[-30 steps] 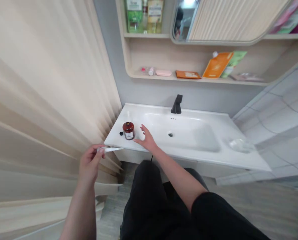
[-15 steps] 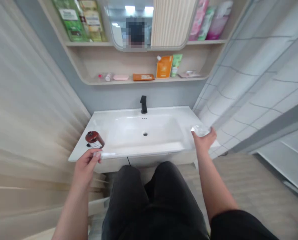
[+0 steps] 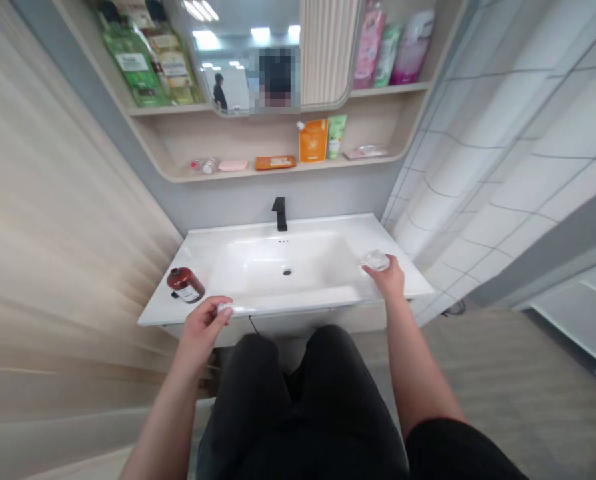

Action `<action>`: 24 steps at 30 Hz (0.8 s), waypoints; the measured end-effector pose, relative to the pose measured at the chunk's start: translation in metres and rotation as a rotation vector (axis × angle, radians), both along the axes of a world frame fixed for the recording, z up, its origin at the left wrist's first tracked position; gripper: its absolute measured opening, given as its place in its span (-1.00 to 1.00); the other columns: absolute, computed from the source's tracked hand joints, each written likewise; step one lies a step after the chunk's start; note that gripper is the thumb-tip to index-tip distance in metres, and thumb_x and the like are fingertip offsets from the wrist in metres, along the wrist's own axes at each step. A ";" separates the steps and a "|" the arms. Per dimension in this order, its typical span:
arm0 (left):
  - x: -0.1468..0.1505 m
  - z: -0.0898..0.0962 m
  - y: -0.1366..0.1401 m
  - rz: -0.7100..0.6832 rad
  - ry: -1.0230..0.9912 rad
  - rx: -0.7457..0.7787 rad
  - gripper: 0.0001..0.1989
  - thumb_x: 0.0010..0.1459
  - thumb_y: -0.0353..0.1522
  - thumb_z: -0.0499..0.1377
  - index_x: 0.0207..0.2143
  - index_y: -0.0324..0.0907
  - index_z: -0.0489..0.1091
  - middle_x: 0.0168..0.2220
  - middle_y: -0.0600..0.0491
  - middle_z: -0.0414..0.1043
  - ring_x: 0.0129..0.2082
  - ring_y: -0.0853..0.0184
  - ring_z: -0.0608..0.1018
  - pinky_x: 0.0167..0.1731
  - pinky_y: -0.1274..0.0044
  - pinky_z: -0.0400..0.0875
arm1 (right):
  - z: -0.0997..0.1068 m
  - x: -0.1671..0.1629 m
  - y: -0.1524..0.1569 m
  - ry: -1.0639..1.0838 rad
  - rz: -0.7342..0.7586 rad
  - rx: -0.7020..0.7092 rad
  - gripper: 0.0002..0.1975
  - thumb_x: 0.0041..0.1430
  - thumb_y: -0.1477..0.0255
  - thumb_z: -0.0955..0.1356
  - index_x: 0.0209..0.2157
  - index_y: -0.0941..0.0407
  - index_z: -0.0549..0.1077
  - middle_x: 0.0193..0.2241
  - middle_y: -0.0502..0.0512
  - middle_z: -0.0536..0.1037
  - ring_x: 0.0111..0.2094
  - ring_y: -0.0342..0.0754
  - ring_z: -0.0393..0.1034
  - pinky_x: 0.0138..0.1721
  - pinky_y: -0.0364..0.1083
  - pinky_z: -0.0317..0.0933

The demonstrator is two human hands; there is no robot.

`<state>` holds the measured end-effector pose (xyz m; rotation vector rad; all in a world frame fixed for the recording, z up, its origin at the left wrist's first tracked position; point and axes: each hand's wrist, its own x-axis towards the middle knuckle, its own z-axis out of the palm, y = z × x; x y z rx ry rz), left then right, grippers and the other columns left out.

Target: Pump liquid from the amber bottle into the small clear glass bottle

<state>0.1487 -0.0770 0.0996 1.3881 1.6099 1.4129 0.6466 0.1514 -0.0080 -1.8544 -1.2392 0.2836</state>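
Observation:
My left hand [image 3: 207, 323] is at the front edge of the counter, thumb and fingertips pinching a small whitish object [image 3: 225, 308]. Its kind is unclear, as it blends into the white rim. Just behind this hand, a brown bottle [image 3: 187, 285] with a white label lies tilted on the counter's left end. Over the right side of the basin, my right hand [image 3: 390, 277] has its fingers around a clear, see-through container [image 3: 377, 260] that looks like a cup. The white washbasin [image 3: 323, 270] spans the space between my hands.
A black faucet [image 3: 280, 215] stands behind the basin. Above it, a wall shelf [image 3: 328, 162] holds an orange pouch [image 3: 313, 141], a green tube [image 3: 336, 137] and small items. A mirror [image 3: 238, 40] hangs there, with bottles on both sides. A curtain [image 3: 78, 233] borders the left.
My left hand has moved right with the whitish object, away from the brown bottle. My right hand has moved left with the clear cup, toward the basin. The head view has shifted slightly.

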 end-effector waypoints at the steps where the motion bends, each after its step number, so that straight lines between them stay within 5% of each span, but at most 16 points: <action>1: 0.004 0.002 0.002 -0.016 0.001 0.001 -0.64 0.20 -0.05 0.39 -0.13 -0.13 0.62 -0.46 0.11 0.48 -0.41 0.29 0.51 -0.35 0.49 0.41 | 0.004 -0.010 -0.007 0.014 0.059 0.004 -0.15 -0.12 -0.03 0.63 0.13 0.08 0.46 -0.09 0.35 0.71 -0.09 0.31 0.61 -0.07 0.16 0.46; 7: 0.027 0.029 0.022 -0.137 0.046 0.024 -0.61 0.26 -0.01 0.35 -0.12 -0.14 0.63 -0.46 0.10 0.47 -0.41 0.29 0.51 -0.36 0.49 0.40 | 0.035 -0.092 -0.059 0.128 0.485 0.122 -0.19 -0.12 -0.02 0.63 0.11 0.07 0.52 -0.11 0.21 0.70 -0.15 0.22 0.60 -0.09 0.14 0.49; 14: 0.051 0.071 0.038 -0.263 0.171 0.140 -0.66 0.34 -0.06 0.30 -0.12 -0.13 0.62 -0.36 0.08 0.54 -0.38 0.30 0.50 -0.32 0.48 0.37 | 0.073 -0.171 -0.133 0.226 0.881 0.070 -0.27 -0.12 0.14 0.68 0.09 0.01 0.54 -0.01 0.13 0.69 -0.07 0.18 0.61 -0.03 0.08 0.49; 24: 0.052 0.099 0.009 -0.397 0.488 0.192 -0.78 0.36 -0.18 0.32 -0.12 -0.11 0.65 -0.31 0.04 0.61 -0.34 0.25 0.53 -0.30 0.45 0.35 | 0.085 -0.208 -0.190 0.166 1.004 0.091 -0.25 -0.09 0.22 0.68 0.15 -0.03 0.52 0.05 0.11 0.68 0.00 0.19 0.61 0.04 0.10 0.46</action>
